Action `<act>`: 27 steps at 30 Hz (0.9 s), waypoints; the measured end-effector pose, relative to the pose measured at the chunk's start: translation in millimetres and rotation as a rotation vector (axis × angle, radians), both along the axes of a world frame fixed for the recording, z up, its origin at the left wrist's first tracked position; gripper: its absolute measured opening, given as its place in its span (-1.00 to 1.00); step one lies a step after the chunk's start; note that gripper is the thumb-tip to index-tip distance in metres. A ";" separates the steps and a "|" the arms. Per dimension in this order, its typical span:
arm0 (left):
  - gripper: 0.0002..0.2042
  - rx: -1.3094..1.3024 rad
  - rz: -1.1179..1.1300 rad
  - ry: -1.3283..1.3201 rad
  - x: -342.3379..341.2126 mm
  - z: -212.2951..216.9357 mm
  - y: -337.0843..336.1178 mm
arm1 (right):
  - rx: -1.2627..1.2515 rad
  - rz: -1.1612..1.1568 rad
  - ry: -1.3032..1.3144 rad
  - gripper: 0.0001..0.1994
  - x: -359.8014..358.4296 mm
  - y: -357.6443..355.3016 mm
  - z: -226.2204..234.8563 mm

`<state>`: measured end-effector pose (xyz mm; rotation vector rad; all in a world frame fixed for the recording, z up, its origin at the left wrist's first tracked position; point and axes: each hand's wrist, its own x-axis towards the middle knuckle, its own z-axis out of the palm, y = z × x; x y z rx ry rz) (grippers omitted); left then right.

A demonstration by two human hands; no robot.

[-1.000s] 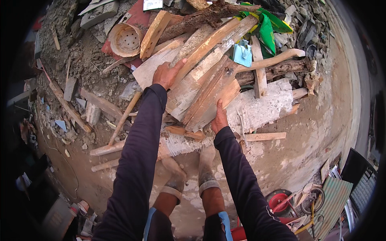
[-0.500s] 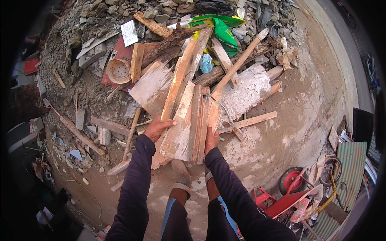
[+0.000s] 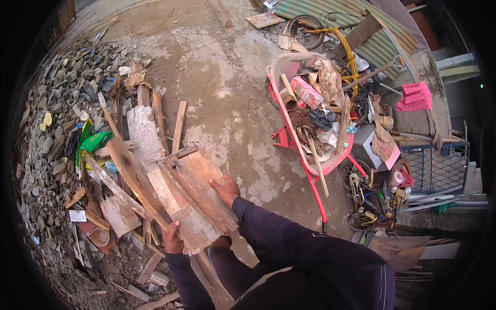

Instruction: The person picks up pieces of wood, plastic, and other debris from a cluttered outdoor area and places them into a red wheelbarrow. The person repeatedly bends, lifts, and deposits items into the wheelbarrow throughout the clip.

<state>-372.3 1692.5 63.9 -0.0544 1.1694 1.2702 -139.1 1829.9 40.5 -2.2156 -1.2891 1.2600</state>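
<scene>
Between my two hands I carry a stack of rough, worn wooden boards (image 3: 194, 223), held low in front of my body. My left hand (image 3: 172, 238) grips the stack's left edge near its close end, and some of its fingers are hidden by the wood. My right hand (image 3: 226, 191) presses against the right side, fingers on the face of an orange-brown board. A long plank (image 3: 135, 178) slants away at the left of the stack; I cannot tell whether it is held too.
A red wheelbarrow (image 3: 319, 206) loaded with wood scraps, bags and debris stands at right. Rubble (image 3: 51, 124) with a green and yellow bag (image 3: 95, 140) lies at left. Beyond the wheelbarrow are a yellow bicycle frame (image 3: 349, 54), corrugated sheets (image 3: 320, 13) and a pink cloth (image 3: 415, 96).
I have turned to the right with the boards in both hands. The rubble pile has shifted to the left of the view, and the wheelbarrow has come up fully at right.
</scene>
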 end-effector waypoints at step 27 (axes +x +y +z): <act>-0.07 0.374 -1.044 0.481 578.9 -85.8 258.3 | 0.418 0.306 -0.631 -0.23 543.2 162.8 43.4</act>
